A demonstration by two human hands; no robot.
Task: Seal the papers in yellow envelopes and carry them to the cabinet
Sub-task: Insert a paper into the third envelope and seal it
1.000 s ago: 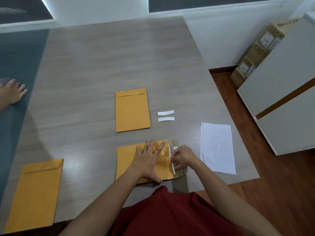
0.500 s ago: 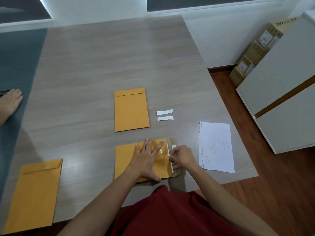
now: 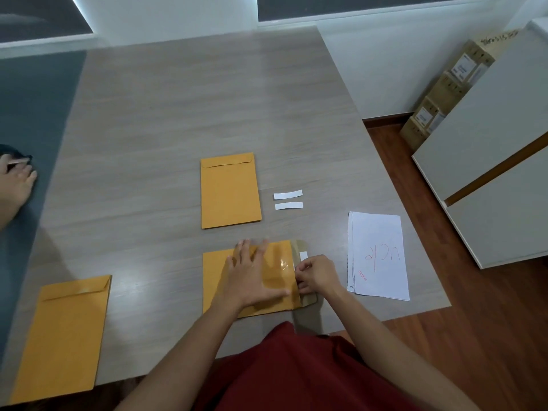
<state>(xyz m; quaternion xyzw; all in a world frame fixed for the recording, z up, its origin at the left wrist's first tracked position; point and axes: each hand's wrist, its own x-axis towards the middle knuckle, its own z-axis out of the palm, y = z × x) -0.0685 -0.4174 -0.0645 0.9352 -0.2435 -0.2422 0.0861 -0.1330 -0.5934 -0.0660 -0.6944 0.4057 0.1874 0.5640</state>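
Right hand (image 3: 318,275) fingers curl, pinching the white peel strip (image 3: 296,269) at the open flap (image 3: 305,272); left hand (image 3: 252,275) presses flat, fingers spread, on the near yellow envelope (image 3: 215,280) at the table (image 3: 178,114) edge; stacked papers (image 3: 378,256) lie just right.
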